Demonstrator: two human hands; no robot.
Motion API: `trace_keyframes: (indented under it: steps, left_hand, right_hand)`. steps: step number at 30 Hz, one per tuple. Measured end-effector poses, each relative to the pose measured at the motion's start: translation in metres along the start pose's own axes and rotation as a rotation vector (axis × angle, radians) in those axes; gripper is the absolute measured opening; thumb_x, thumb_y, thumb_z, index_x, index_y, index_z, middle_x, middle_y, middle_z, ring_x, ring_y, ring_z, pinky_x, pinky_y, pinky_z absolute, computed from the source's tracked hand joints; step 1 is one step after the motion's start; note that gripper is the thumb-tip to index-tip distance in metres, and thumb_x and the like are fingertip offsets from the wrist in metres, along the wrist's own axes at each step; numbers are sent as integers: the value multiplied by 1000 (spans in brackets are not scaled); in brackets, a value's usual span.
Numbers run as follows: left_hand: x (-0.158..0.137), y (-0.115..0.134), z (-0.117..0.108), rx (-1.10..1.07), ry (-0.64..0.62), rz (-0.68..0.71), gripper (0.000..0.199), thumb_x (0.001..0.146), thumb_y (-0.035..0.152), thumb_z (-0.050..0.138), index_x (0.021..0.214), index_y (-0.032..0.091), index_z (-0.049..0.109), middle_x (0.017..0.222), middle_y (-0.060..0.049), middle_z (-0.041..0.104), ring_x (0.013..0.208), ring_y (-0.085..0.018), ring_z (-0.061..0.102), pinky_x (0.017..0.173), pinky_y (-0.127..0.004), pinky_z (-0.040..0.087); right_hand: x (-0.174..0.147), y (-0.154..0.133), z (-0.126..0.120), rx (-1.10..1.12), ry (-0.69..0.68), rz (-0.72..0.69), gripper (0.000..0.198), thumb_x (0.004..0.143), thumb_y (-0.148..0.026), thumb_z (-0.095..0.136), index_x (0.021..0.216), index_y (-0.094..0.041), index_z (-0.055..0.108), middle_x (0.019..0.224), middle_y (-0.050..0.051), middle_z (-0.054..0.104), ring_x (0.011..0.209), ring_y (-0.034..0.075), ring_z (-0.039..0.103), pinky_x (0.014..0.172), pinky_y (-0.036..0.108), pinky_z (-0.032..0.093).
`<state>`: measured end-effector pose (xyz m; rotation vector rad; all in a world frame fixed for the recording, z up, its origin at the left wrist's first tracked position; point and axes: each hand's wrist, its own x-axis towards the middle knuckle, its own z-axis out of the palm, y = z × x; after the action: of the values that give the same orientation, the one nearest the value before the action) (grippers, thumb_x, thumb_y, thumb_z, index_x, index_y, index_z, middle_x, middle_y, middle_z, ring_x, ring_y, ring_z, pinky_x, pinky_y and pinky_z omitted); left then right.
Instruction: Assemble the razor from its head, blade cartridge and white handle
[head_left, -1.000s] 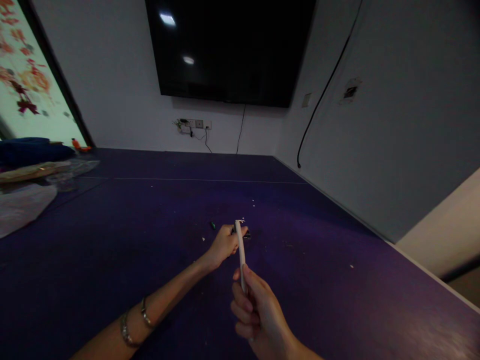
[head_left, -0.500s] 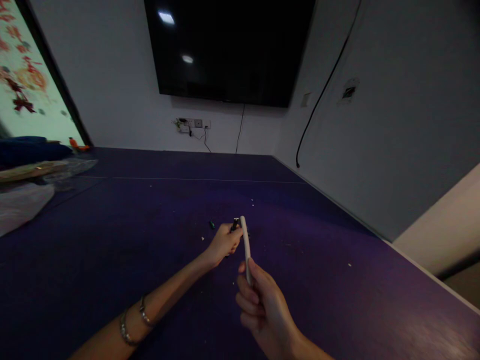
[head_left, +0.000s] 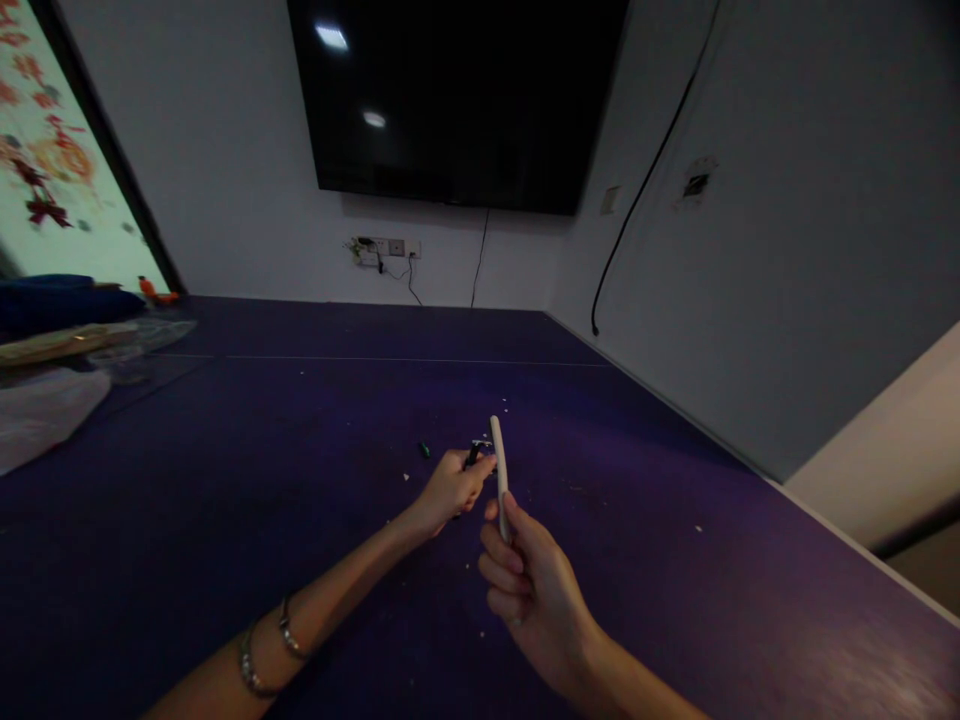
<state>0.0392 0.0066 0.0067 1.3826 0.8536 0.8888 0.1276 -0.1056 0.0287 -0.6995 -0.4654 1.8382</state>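
Note:
My left hand (head_left: 455,484) is closed around a small black-handled tool (head_left: 472,455) with a bright metal head. Most of its handle is hidden in the fist, and its exact kind is too small to make out. Pinched between thumb and fingers of my right hand (head_left: 531,575) is a pale, slightly curved stick (head_left: 499,455), pointing up and away. The stick passes just to the right of the tool's head and my left fingertips; whether they touch I cannot tell. Tiny white bits (head_left: 406,477) and a small dark green piece (head_left: 424,449) lie on the purple surface (head_left: 300,450) around them.
A large black television (head_left: 457,100) hangs on the far wall above sockets (head_left: 390,247) with cords. One black cable (head_left: 637,200) dangles along the right wall. At the left edge lie clear plastic bags (head_left: 52,410), dark blue cloth (head_left: 64,300) and a small orange object (head_left: 154,290).
My right hand and the stick have moved slightly up and to the right, so the stick's tip stands farther past the tool's head. My left hand has shifted very little.

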Motion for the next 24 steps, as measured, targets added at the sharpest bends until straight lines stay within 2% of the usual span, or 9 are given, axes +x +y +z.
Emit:
trace_keyframes:
  steps: [6, 12, 20, 22, 24]
  left_hand:
    - [-2, 6, 1, -4, -5, -13, 41, 74, 45, 56, 52, 19, 34, 38, 10, 27, 32, -2, 19, 33, -18, 14]
    - [-1, 5, -1, -22, 13, -20, 42, 75, 45, 55, 52, 19, 33, 38, 10, 27, 32, -2, 18, 33, -17, 14]
    - [1, 5, -5, -104, 40, -107, 42, 72, 48, 60, 57, 20, 33, 39, 11, 26, 31, -2, 17, 32, -17, 12]
    - [2, 7, -7, -144, 38, -151, 41, 72, 45, 60, 56, 20, 32, 40, 11, 26, 31, -1, 17, 32, -16, 12]
    - [4, 9, -9, -221, 9, -225, 40, 74, 43, 59, 56, 19, 32, 40, 12, 26, 32, -1, 18, 33, -16, 13]
  right_hand:
    - [-4, 11, -2, -39, 23, -9, 38, 68, -52, 66, 78, -19, 49, 42, -12, 26, 36, 2, 11, 35, 16, 4]
    - [-1, 6, -1, -27, 3, -33, 37, 69, -51, 66, 76, -19, 48, 43, -12, 26, 36, 1, 11, 35, 16, 5]
    - [-5, 19, -3, -53, -6, 58, 38, 70, -53, 64, 88, -24, 48, 41, -13, 28, 35, 2, 8, 33, 15, 2]
    - [-5, 9, 0, -86, -8, -2, 35, 72, -52, 63, 88, -25, 47, 43, -13, 32, 34, 2, 9, 32, 15, 4]
    - [-1, -10, 5, -175, -36, -134, 29, 75, -47, 61, 87, -24, 49, 49, -11, 38, 33, 2, 15, 32, 16, 9]
